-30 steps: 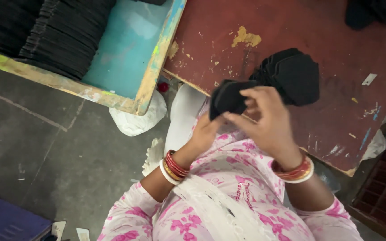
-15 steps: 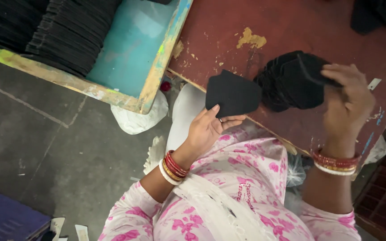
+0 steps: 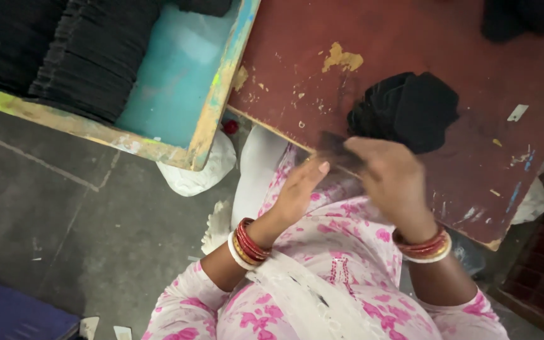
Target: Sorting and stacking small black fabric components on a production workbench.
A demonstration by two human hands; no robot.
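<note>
From the head camera, looking down, the right hand [image 3: 393, 184] is blurred with motion and pinches a thin dark piece of cloth [image 3: 338, 151] at the near edge of the red table [image 3: 410, 44]; the fingers look closed on it, though the blur hides the exact grip. The left hand [image 3: 297, 192] sits just beside it over the lap, fingers stretched and fairly wide, its fingertips touching or almost touching the same cloth piece; I cannot tell whether it truly grips. A loose heap of black pieces [image 3: 407, 110] lies on the table just beyond the hands. To the left, a blue tray with a painted wooden rim [image 3: 218, 104] holds neat stacks of black pieces [image 3: 89, 56], well apart from the hands. Below is grey floor [image 3: 64, 208]. The likely trouble: the held piece is thin and limp and caught only at one end, so it could slip to the lap or floor, and a quick sweep of the right hand could drag the heap off the table edge
</note>
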